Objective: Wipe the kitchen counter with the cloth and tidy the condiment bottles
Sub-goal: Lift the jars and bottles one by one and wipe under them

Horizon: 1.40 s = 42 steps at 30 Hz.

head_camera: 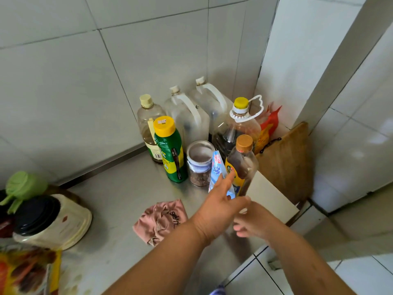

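I had my left hand (221, 201) grasping the blue packet (218, 173) to tuck it among the corner bottles (242, 165), right hand (253, 220) released, pink cloth (161, 220) parked on the surface (119, 188) nearby.

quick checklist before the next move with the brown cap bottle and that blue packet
1. Left hand holds the blue packet: ok.
2. Right hand grips the brown-capped bottle: cannot tell, contact is blurred.
3. Bottle cap on: ok.
4. Bottle upright: ok.
5. Pink cloth within reach on the counter: ok.
6. Glass jar clear of the packet: cannot tell, they overlap in view.
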Each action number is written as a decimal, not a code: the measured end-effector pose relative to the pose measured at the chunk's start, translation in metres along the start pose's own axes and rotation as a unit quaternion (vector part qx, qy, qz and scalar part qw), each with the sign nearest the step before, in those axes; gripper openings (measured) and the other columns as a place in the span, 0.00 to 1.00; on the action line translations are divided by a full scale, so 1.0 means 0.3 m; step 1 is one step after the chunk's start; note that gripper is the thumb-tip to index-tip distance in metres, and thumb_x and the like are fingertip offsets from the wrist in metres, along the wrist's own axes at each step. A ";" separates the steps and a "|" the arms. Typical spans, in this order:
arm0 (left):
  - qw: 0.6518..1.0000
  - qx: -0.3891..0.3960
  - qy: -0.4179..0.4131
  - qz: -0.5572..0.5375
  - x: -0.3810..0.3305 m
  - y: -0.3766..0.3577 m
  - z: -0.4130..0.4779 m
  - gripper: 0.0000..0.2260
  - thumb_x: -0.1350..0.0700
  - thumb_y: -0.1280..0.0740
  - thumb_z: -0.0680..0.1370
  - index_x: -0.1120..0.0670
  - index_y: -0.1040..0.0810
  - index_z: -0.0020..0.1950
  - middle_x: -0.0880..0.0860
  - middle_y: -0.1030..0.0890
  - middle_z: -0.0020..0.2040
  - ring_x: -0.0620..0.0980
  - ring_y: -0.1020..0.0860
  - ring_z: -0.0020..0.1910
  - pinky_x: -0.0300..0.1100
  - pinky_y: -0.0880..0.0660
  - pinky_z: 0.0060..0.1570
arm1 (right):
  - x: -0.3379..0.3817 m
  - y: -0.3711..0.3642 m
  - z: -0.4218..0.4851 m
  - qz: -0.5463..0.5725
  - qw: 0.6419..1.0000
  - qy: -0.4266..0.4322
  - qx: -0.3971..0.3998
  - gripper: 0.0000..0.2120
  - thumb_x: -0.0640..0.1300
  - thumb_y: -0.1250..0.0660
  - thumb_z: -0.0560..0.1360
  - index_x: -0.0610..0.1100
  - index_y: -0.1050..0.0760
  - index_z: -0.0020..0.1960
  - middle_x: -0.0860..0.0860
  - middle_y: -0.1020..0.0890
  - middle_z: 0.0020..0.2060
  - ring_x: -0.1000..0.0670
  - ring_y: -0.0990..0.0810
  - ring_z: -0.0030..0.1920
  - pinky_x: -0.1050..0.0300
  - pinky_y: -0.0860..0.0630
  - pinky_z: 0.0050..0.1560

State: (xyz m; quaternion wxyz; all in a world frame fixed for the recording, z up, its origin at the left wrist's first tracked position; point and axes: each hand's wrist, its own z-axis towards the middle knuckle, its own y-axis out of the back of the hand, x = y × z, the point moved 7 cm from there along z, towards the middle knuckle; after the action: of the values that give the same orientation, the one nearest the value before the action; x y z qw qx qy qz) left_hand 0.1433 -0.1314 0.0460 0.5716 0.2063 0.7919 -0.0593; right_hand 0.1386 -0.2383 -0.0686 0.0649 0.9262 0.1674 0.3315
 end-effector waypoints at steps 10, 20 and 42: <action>0.993 -0.038 -0.101 -0.037 0.017 0.139 -0.070 0.23 0.64 0.32 0.75 0.42 0.26 0.64 0.45 0.29 0.70 0.29 0.31 0.63 0.26 0.33 0.58 | -0.011 -0.096 0.039 0.130 0.987 0.047 -0.085 0.09 0.44 0.37 0.78 0.42 0.27 0.57 0.41 0.20 0.51 0.43 0.17 0.45 0.48 0.18 0.40; 0.945 -0.312 0.037 -0.092 0.338 0.564 -0.305 0.11 0.57 0.34 0.77 0.43 0.22 0.56 0.49 0.19 0.48 0.45 0.20 0.45 0.42 0.23 0.50 | 0.202 -0.499 -0.051 -0.289 0.863 0.412 -0.044 0.15 0.46 0.36 0.78 0.52 0.26 0.64 0.51 0.25 0.66 0.52 0.27 0.65 0.65 0.37 0.67; 0.840 -0.542 0.008 0.034 0.387 1.013 -0.647 0.10 0.54 0.35 0.76 0.38 0.22 0.51 0.41 0.19 0.45 0.39 0.20 0.39 0.31 0.26 0.33 | 0.588 -0.968 0.533 -0.553 0.735 0.355 -0.166 0.34 0.62 0.58 0.78 0.49 0.62 0.78 0.44 0.57 0.79 0.41 0.61 0.78 0.41 0.64 0.75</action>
State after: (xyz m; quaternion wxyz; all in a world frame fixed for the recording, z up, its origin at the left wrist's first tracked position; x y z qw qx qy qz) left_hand 0.0617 0.2386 0.0471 0.5872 -0.1090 0.6948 0.4006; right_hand 0.2905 0.0940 -0.1548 0.3253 0.4597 0.6033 0.5647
